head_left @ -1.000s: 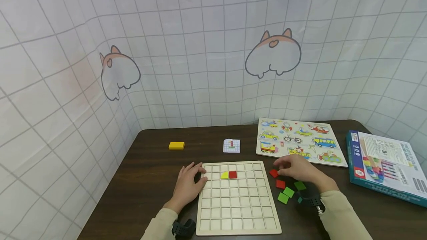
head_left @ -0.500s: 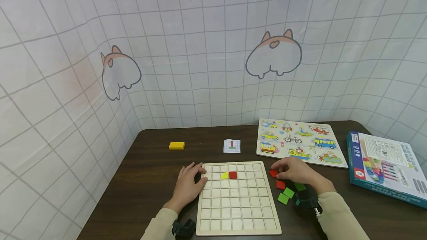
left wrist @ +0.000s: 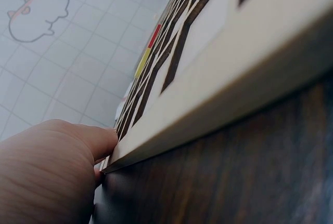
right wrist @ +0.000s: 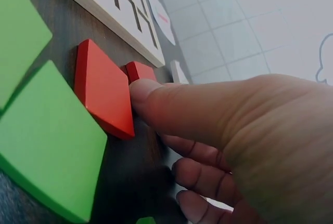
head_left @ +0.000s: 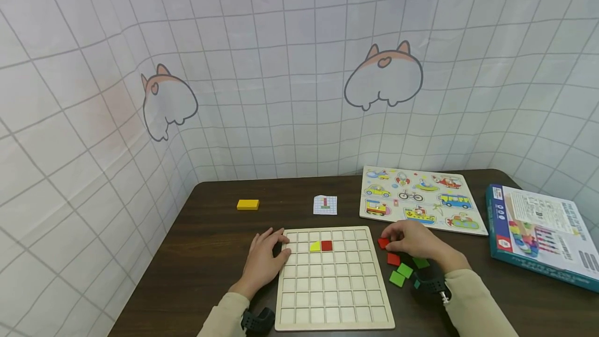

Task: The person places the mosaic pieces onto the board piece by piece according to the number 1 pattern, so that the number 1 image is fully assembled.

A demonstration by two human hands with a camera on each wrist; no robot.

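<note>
A wooden grid board (head_left: 333,295) lies in front of me with a yellow triangle (head_left: 315,246) and a red square (head_left: 326,245) set in its second row. My left hand (head_left: 267,258) rests flat on the table, its fingers against the board's left edge (left wrist: 218,99). My right hand (head_left: 411,240) is just right of the board's top corner. Its thumb (right wrist: 156,99) and curled fingers pinch a small red tile (head_left: 383,243) that lies on the table. A second red tile (right wrist: 101,93) lies beside it, and green tiles (head_left: 401,274) lie nearer me.
A pattern card (head_left: 325,205) and a yellow block (head_left: 247,204) lie beyond the board. At the back right is a vehicle peg puzzle (head_left: 421,199), and a blue game box (head_left: 543,233) is at the far right. Tiled curtain walls close in the dark table (head_left: 210,254).
My right hand has lowered and drawn slightly left, closing onto the red tile. The left hand and the board have not moved.
</note>
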